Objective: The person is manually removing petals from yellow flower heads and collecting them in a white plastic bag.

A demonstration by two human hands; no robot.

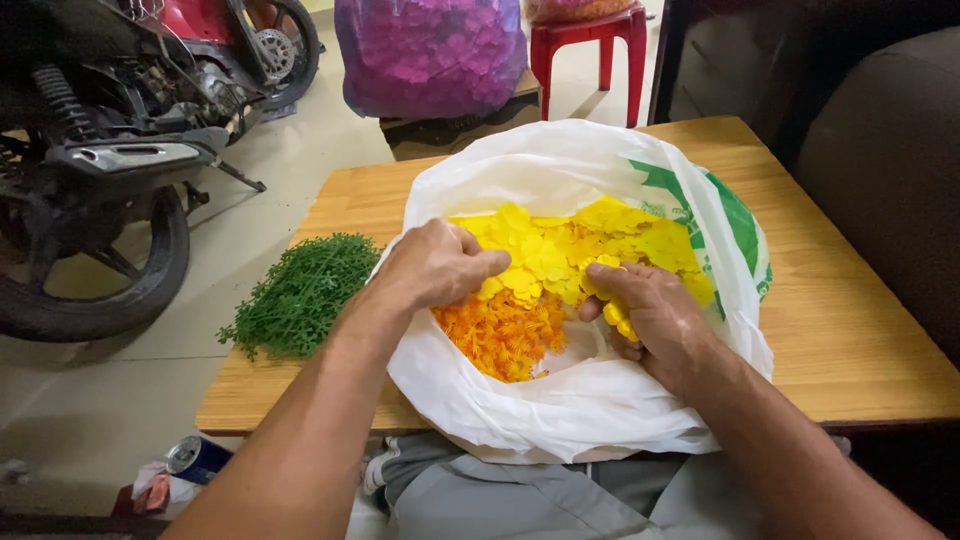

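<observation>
Reaching into a white bag (500, 400) at the near middle of the desk (850, 330), both hands are seen among small plastic flower pieces. The left hand (440, 265) is curled loosely, palm down, with its fingertips sunk into the yellow petals (560, 245); whether anything is pinched cannot be told. The right hand (655, 315) is closed around a short stack of yellow petals (615, 310), held between thumb and fingers.

The petals are judged very light, thin and slightly flexible, with smooth moulded faces that are likely to slide over each other; they are best taken by the rim with the fingertips, or stacked and pinched from both sides. Little risk of breakage is expected. The orange pieces (505, 335), piled at the near side of the bag, look spikier and more tangled, so clumps may be lifted rather than single pieces.

The bag is soft, crinkled film, rolled down to an open mouth, with green print on its far right side. A heap of green leaf sprigs (300, 295), fine and bristly, lies on the desk to the left. The desk is of pale wood grain.
</observation>
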